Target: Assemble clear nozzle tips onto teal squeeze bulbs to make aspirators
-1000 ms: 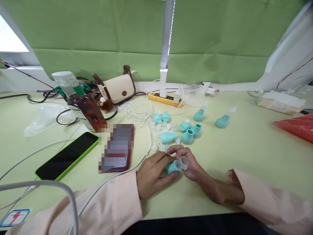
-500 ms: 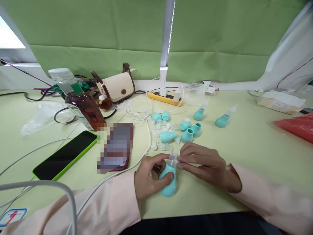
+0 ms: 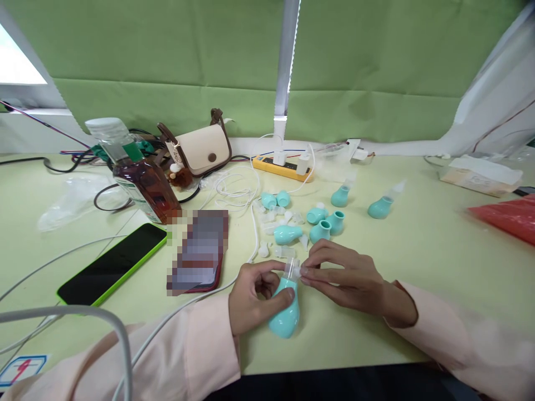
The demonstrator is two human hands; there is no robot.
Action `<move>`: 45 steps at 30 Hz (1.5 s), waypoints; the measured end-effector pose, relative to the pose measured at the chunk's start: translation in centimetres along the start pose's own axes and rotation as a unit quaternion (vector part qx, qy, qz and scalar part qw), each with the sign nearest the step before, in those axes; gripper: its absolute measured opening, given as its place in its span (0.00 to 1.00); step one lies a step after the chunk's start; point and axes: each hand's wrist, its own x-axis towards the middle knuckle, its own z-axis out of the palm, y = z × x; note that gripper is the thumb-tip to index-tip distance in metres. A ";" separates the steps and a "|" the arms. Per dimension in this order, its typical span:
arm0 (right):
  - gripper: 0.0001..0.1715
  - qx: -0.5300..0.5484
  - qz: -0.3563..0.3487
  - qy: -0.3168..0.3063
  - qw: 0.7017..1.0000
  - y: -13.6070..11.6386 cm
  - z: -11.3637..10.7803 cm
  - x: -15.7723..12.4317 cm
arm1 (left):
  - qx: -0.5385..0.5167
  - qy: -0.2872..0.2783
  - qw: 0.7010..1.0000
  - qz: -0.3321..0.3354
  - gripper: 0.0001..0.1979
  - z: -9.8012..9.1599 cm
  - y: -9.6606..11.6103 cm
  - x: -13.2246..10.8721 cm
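My left hand (image 3: 251,295) grips the neck of a teal rubber bulb (image 3: 285,316), which stands nearly upright near the table's front edge. My right hand (image 3: 345,275) pinches a clear plastic tip (image 3: 291,268) at the bulb's mouth. Just beyond my hands lie several more teal bulbs (image 3: 288,234) and small clear tips (image 3: 284,252), loose on the pale green table (image 3: 418,262). Two bulbs with clear tips fitted (image 3: 379,207) lie further back on the right.
At left are a black phone in a green case (image 3: 112,264), a second phone (image 3: 200,250) and a bottle of brown liquid (image 3: 137,175). White cables (image 3: 238,192), a cream handbag (image 3: 200,147) and a yellow power strip (image 3: 284,167) sit behind. A red bag (image 3: 507,217) lies far right.
The bulb went from lying sideways in both hands to standing upright. My right hand turned over and came onto the clear tip from the right; both hands shifted slightly towards me.
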 end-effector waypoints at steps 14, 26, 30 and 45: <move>0.13 -0.105 -0.086 -0.133 0.982 0.1 -1.5 0.5 | 0.153 -0.016 0.984 0.089 0.07 -0.1 -0.1 0.0; 0.11 -0.168 -0.152 -0.138 0.964 0.3 -0.9 0.0 | 0.138 -0.014 0.988 0.072 0.06 0.1 -0.1 0.2; 0.07 -0.106 -0.031 -0.083 0.990 0.2 -0.4 0.2 | 0.105 0.025 0.993 0.044 0.10 0.1 0.1 0.3; 0.18 0.015 0.208 -0.155 0.966 -2.1 0.4 0.3 | 0.415 -0.048 0.858 0.298 0.09 0.1 0.0 -0.1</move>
